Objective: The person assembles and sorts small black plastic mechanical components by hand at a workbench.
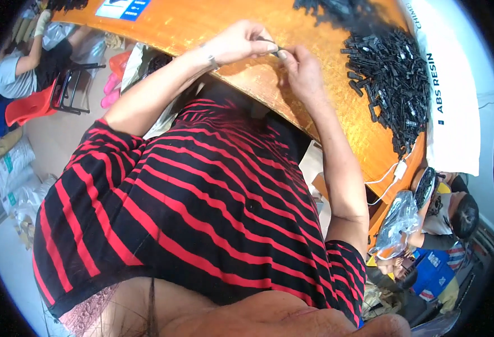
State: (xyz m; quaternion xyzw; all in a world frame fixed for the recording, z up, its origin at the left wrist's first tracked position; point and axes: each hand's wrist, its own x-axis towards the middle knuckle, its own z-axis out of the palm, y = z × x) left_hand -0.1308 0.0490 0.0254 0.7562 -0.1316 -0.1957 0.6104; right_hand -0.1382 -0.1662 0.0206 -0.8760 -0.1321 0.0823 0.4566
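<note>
Above the near edge of the orange wooden table (252, 81), my two hands meet fingertip to fingertip. A small dark plastic piece (278, 49) sits between them, mostly covered by the fingers, so its exact kind does not show. My left hand (237, 44) pinches it between thumb and forefinger. On the other side my right hand (304, 70) is closed on the same piece with thumb and index finger. To the right of my right hand lies a large heap of small black plastic parts (393, 84), mostly narrow and oblong.
More black parts (337, 8) are heaped at the far side. A white printed sack (454, 84) borders the table's right edge, near a white cable (399, 168). A blue-and-white card (120, 8) lies far left. People sit left, by a red chair (33, 106), and lower right.
</note>
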